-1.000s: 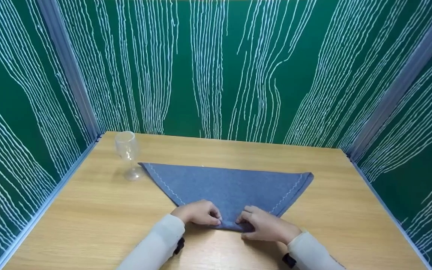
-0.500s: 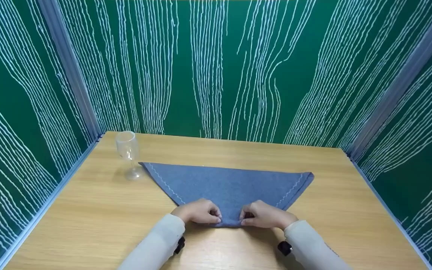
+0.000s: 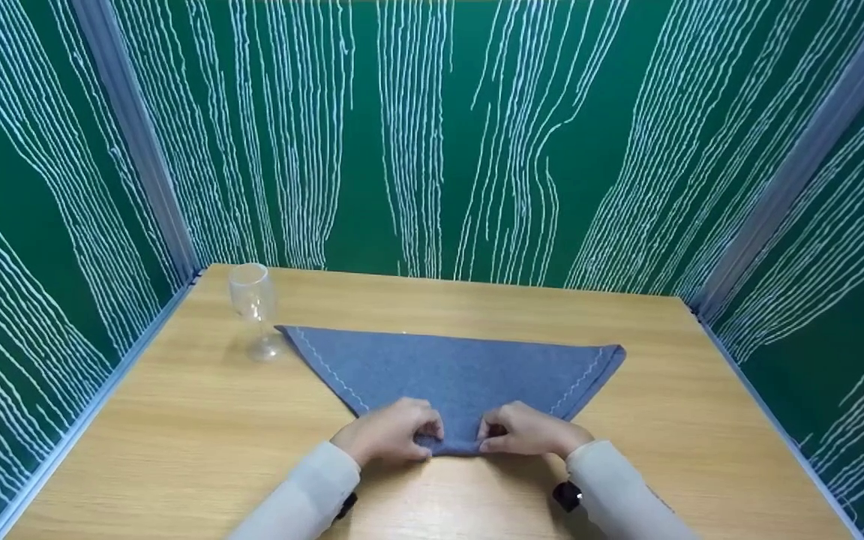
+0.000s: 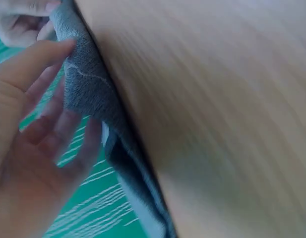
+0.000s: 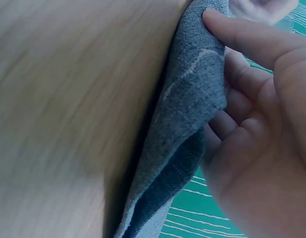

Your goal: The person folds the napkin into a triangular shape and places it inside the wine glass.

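Observation:
A blue-grey cloth napkin (image 3: 447, 375) with pale zigzag stitching lies folded on the table, its long edge at the back and its shorter front edge rolled over. My left hand (image 3: 394, 430) holds that front edge just left of its middle; in the left wrist view its thumb (image 4: 61, 49) presses the roll from the near side, fingers behind it. To the right, my right hand (image 3: 529, 430) pinches the same edge, thumb (image 5: 227, 27) on the roll and fingers curled behind. An open fold of the napkin (image 5: 177, 163) gapes below that hand in the right wrist view.
A clear wine glass (image 3: 253, 307) stands upright near the napkin's back left corner. The wooden table (image 3: 177, 442) meets green walls (image 3: 361, 150) with white streaks at the back and both sides.
My right hand has shifted from under the front edge to pinching it, and the edge is rolled slightly further back. The left hand has spread its thumb a little from its fingers.

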A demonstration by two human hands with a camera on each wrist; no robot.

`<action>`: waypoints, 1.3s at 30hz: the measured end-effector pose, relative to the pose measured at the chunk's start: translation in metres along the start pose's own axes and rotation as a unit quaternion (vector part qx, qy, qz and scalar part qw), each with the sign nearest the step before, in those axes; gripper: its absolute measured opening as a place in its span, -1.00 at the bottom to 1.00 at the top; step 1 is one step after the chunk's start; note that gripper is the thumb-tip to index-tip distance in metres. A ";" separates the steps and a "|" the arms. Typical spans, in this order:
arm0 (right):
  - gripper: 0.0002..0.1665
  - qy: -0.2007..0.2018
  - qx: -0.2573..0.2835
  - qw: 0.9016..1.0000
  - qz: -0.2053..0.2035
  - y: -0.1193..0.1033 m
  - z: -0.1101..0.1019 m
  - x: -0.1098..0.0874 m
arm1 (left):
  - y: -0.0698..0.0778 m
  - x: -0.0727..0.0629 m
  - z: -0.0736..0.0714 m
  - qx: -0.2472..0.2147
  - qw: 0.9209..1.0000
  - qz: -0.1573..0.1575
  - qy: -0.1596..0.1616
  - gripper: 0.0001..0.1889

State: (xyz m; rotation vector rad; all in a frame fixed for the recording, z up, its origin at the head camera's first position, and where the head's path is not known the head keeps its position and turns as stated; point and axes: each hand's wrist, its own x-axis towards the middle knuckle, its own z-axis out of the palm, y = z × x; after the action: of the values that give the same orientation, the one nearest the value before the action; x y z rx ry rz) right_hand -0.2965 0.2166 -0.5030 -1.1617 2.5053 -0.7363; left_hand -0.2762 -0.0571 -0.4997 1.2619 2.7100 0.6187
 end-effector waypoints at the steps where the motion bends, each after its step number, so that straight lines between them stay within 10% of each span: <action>1: -0.93 0.000 0.000 1.000 0.001 0.000 0.000 0.000 | 0.002 -0.001 -0.001 0.025 1.000 0.007 0.001 -0.76; 14: -0.91 0.000 0.012 1.000 0.004 0.000 0.001 0.000 | 0.002 0.002 0.001 0.211 0.969 0.108 0.064 -0.91; 23: -0.88 0.014 0.005 1.000 -0.006 0.002 0.002 -0.002 | -0.013 0.017 -0.006 0.043 0.999 0.004 -0.015 -0.89; 31: -0.84 0.017 -0.011 1.000 0.014 -0.001 0.005 -0.006 | -0.021 0.024 -0.009 -0.082 0.992 -0.070 -0.061 -0.90; 39: -0.63 0.085 -0.194 0.977 -0.027 -0.018 0.014 -0.014 | -0.024 0.022 -0.008 -0.093 0.992 -0.069 -0.053 -0.91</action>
State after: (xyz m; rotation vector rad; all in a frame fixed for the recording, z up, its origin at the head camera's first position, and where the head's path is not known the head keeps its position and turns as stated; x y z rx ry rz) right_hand -0.2698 0.2128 -0.5041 -1.3451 2.8597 -0.3780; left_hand -0.3102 -0.0570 -0.4995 1.0232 2.5584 0.7451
